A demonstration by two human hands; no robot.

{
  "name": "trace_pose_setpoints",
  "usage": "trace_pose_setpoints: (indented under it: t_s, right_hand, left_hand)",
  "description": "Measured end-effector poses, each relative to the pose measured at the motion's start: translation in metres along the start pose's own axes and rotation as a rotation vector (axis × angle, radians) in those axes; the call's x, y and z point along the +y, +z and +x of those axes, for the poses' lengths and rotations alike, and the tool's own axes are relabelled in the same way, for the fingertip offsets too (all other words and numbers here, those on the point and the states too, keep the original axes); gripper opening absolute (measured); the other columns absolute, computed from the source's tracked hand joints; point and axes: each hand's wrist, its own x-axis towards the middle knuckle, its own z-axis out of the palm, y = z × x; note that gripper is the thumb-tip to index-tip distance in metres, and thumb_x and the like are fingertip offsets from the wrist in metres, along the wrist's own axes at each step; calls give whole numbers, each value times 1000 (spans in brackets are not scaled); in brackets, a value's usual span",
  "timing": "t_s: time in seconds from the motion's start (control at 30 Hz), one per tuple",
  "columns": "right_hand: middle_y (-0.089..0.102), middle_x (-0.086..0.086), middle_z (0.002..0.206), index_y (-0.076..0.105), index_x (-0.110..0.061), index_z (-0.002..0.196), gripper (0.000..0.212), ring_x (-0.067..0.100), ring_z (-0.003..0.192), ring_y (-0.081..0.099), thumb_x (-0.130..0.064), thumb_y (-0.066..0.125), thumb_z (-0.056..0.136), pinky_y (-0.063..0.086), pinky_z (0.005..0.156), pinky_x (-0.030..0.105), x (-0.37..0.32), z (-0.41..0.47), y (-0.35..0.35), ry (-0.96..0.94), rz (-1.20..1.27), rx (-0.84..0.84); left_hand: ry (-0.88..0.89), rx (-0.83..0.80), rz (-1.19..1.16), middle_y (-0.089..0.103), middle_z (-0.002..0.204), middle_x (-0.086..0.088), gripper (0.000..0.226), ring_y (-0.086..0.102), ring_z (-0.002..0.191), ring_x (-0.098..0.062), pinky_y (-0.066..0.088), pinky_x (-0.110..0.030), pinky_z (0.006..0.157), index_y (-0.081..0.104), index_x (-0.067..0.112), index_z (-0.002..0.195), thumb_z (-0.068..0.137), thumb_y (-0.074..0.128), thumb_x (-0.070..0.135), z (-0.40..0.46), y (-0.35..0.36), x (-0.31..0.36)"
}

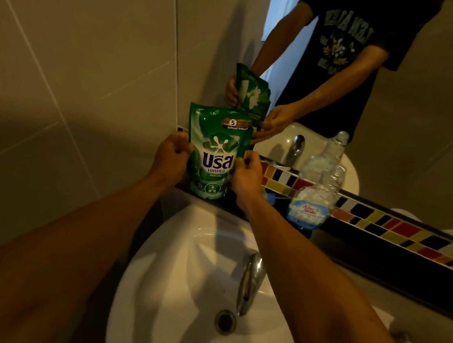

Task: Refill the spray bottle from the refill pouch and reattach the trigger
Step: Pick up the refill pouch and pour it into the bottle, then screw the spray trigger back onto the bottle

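A green refill pouch (pixel 216 152) with white and purple lettering stands upright on the dark ledge behind the sink. My left hand (pixel 171 157) grips its left edge and my right hand (pixel 248 176) grips its right edge. To the right on the same ledge stands a clear spray bottle (pixel 315 196) with a blue label and an open neck, with no trigger on it. No trigger head shows anywhere in view. The mirror reflects the pouch and both hands.
A white sink basin (pixel 175 266) with a chrome tap (pixel 250 280) and a drain (pixel 225 321) lies below my arms. A strip of coloured tiles (pixel 404 230) runs along the mirror's base. Beige wall tiles (pixel 74 60) close off the left side.
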Motion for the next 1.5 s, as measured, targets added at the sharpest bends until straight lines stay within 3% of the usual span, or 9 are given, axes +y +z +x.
trace_pose_setpoints:
  t_s: [0.27, 0.47, 0.7, 0.83, 0.93, 1.07, 1.3, 1.43, 1.5]
  right_hand:
    - [68, 19, 118, 54, -14, 110, 14, 37, 112, 67, -6, 42, 108, 57, 97, 57, 5, 31, 49, 12, 5, -73]
    - [66, 7, 109, 54, -17, 109, 14, 26, 106, 67, -7, 44, 108, 57, 100, 54, 7, 49, 70, 7, 9, -95]
    - [66, 15, 118, 53, -13, 115, 12, 30, 111, 66, -10, 43, 108, 57, 100, 54, 11, 59, 75, -10, -10, -104]
    - [61, 15, 134, 50, -14, 138, 30, 28, 120, 63, -11, 43, 109, 55, 103, 48, 9, 56, 65, -19, -47, -147]
    - [58, 13, 144, 47, -13, 148, 39, 25, 124, 59, -13, 43, 110, 51, 102, 39, 12, 45, 51, -59, -116, -148]
    - [60, 14, 143, 51, -10, 148, 41, 29, 130, 58, -13, 51, 107, 48, 104, 36, 25, 26, 25, -65, -178, -86]
    - [63, 5, 138, 52, -15, 147, 44, 11, 116, 56, -16, 61, 104, 41, 75, 6, 48, -18, -34, -70, -170, 73]
    - [63, -3, 120, 60, -16, 134, 35, 11, 106, 62, -20, 67, 100, 50, 78, 15, 59, -42, -69, -81, -175, 201]
    - [63, -12, 108, 62, -18, 128, 32, 1, 94, 62, -16, 70, 98, 45, 75, 11, 65, -52, -86, -68, -159, 270]
  left_hand:
    - [-11, 174, 5, 65, 101, 1, 12, 64, 102, -26, 54, -54, 92, 58, 24, 99, 99, 54, 13, 29, -21, -28]
    - [-30, 255, -50, 65, 96, 1, 17, 65, 102, -29, 56, -56, 89, 58, 21, 96, 97, 53, 4, 41, -25, -40]
    - [6, 267, -52, 65, 100, -3, 16, 64, 103, -29, 55, -55, 92, 59, 16, 103, 96, 53, 2, 49, -24, -48]
    - [-49, 261, -55, 63, 115, -11, 16, 62, 107, -30, 54, -54, 93, 57, 18, 108, 96, 57, 8, 48, -23, -50]
    - [-179, 269, -37, 60, 118, -10, 35, 61, 109, -35, 54, -53, 93, 50, 14, 123, 91, 61, 5, 39, -19, -51]
    - [-288, 240, 77, 55, 135, -14, 61, 57, 118, -32, 51, -38, 95, 39, 7, 140, 87, 70, 13, 17, -7, -54]
    - [-264, 45, 175, 63, 124, -14, 47, 60, 113, -30, 51, -36, 94, 56, 8, 127, 84, 74, 13, -21, 35, -61]
    - [-139, -152, 327, 61, 131, -14, 52, 58, 119, -29, 46, -33, 95, 58, 6, 133, 85, 76, 20, -41, 61, -68]
    - [-116, -212, 340, 60, 134, -15, 54, 57, 121, -29, 46, -33, 95, 58, 6, 134, 85, 76, 19, -46, 74, -68]
